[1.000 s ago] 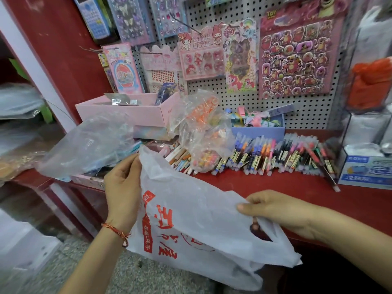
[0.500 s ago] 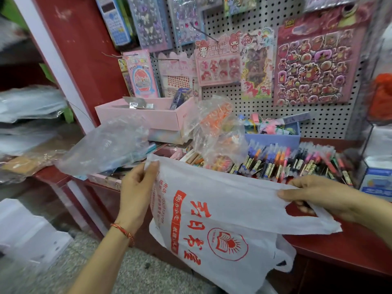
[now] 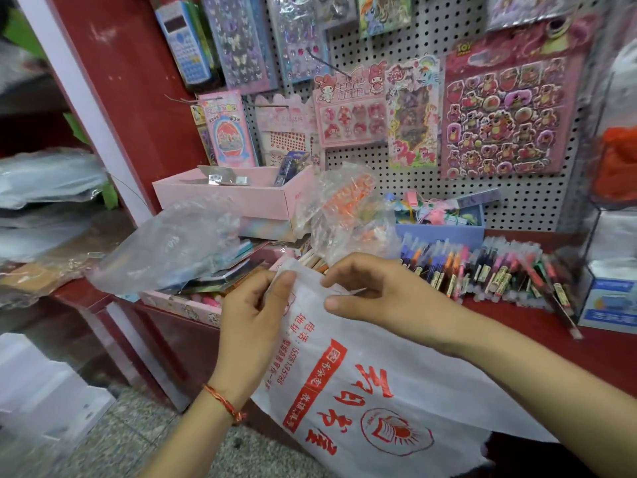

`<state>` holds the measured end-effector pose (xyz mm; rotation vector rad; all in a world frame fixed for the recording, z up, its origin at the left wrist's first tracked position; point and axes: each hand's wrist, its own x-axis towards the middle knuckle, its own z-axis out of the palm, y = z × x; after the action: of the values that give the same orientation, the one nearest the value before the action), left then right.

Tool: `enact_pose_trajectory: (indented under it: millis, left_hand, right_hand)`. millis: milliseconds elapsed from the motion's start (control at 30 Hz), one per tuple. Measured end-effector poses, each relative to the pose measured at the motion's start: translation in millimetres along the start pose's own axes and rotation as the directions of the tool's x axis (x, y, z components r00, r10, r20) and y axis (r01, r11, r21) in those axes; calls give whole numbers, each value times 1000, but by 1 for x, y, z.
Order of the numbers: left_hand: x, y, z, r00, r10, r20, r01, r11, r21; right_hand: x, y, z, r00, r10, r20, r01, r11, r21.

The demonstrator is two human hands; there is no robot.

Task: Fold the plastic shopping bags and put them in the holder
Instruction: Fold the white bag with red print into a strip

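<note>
Holding the white plastic bag (image 3: 362, 391) up in front of the red counter (image 3: 517, 326), we pinch its top edge with both hands close together. Our left hand (image 3: 255, 312) grips the corner between thumb and curled fingers; our right hand (image 3: 375, 291) clamps the edge just beside it, thumb on the printed face (red lettering, a round logo). The rest of the bag hangs down under our right forearm. Behind, pens (image 3: 499, 270) lie on the counter, a crumpled clear bag (image 3: 165, 250) to their left.

Stationery shop: sticker sheets (image 3: 503, 115) on pegboard (image 3: 537, 198), rows of pens (image 3: 482, 267) on counter (image 3: 517, 326)
</note>
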<state>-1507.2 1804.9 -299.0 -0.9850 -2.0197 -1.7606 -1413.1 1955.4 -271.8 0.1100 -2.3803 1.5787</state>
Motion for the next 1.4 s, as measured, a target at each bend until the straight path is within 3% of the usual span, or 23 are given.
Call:
enact_pose_trajectory:
  millis: [200, 300, 433, 700, 800, 867, 900, 1000, 1067, 1100, 1133, 1167, 1200, 1267, 1300, 1400]
  left_hand:
    - [-5, -3, 6, 994, 4, 106, -1, 1000, -30]
    - [-8, -7, 10, 995, 45, 87, -47, 999, 15]
    - [-6, -11, 7, 999, 49, 23, -50, 996, 80]
    - [10, -22, -11, 990, -17, -138, 42, 982, 183]
    - [13, -22, -8, 989, -43, -144, 70, 980, 185]
    - [16, -25, -2, 983, -149, -112, 160, 982, 103]
    - [17, -29, 3, 970, -228, -85, 232, 971, 47]
    - [17, -46, 24, 924, -379, -38, 379, 925, -17]
    - [16, -60, 39, 897, -437, -72, 435, 900, -33]
    - [16, -68, 45, 886, -455, -88, 455, 890, -27]
    - [16, -77, 50, 885, -452, -111, 456, 890, 16]
    - [16, -87, 55, 889, -440, -129, 452, 888, 83]
    - [16, -94, 59, 890, -431, -148, 451, 881, 145]
    - [18, -105, 68, 884, -438, -165, 466, 853, 234]
    - [18, -108, 72, 881, -444, -165, 474, 837, 273]
    - [18, -113, 77, 894, -423, -150, 446, 801, 399]
  right_hand:
    - [3, 5, 9, 999, -38, 7, 38, 999, -27]
    - [3, 15, 3, 985, 75, 155, -63, 995, -83]
    - [-12, 33, -14, 892, 299, 339, -239, 948, -209]
    - [-36, 40, -88, 718, 559, 414, -375, 812, -447]
    - [-35, 42, -110, 814, 536, 223, -367, 773, -518]
    - [-29, 47, -123, 920, 388, -49, -353, 772, -528]
    - [-25, 50, -127, 938, 282, -201, -346, 763, -546]
    - [-16, 50, -136, 838, -31, -545, -424, 593, -685]
    - [-16, 45, -139, 742, -258, -619, -446, 500, -743]
    - [-18, 39, -135, 697, -338, -633, -418, 526, -741]
    - [-20, 34, -127, 678, -386, -626, -359, 569, -740]
    - [-24, 30, -113, 703, -404, -585, -279, 600, -750]
    - [-26, 30, -95, 775, -380, -505, -185, 627, -757]
    - [-30, 41, -57, 944, -223, -244, -38, 660, -750]
    - [-30, 54, -44, 988, -102, -113, -21, 640, -768]
    - [-31, 96, -31, 972, 225, 66, -67, 534, -843]
